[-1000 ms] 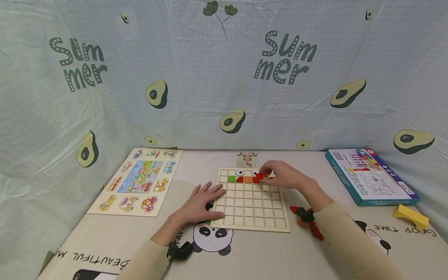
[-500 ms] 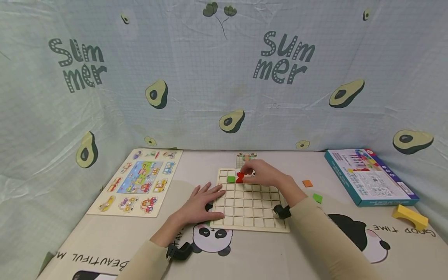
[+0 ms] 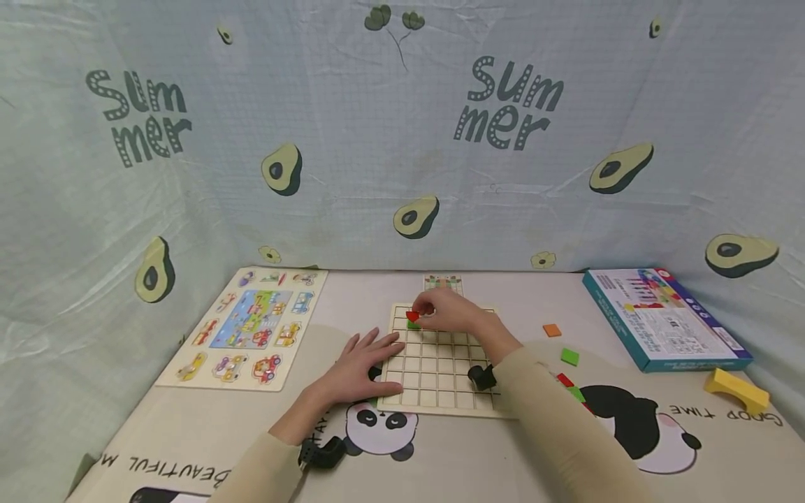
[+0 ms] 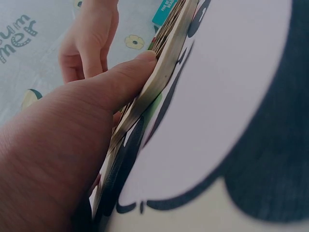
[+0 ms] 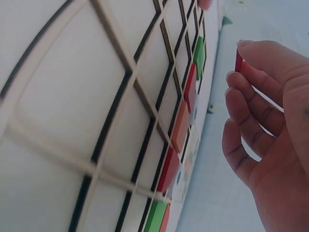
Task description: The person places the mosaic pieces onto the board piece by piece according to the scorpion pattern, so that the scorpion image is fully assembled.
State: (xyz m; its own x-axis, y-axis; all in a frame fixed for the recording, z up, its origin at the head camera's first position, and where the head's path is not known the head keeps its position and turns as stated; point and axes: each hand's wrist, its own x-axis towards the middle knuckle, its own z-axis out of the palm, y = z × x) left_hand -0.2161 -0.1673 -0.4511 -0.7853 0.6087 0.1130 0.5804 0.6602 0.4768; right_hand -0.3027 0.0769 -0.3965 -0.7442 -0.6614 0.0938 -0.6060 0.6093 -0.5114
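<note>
A square wooden grid board (image 3: 434, 378) lies at mid-table. My left hand (image 3: 361, 367) rests on its left edge with fingers spread; the left wrist view shows the thumb (image 4: 130, 72) along the board's side. My right hand (image 3: 449, 311) is over the board's top left corner and pinches a small red piece (image 5: 238, 60) between thumb and index finger. Under that piece a green tile (image 3: 412, 325) sits in the grid. The right wrist view shows a row of set pieces: a green tile (image 5: 199, 58), a red piece (image 5: 190, 88), an orange tile (image 5: 181, 126) and others.
A pattern card (image 3: 443, 281) lies behind the board, partly covered by my right hand. An orange tile (image 3: 551, 330), a green tile (image 3: 569, 357) and several more pieces lie to the right. Farther out are a picture puzzle (image 3: 251, 318), a box (image 3: 666, 318) and a yellow arch block (image 3: 737, 391).
My right hand has moved left along the board's top row, from near its right end to the top left corner, holding a red piece. My left hand has stayed in place.
</note>
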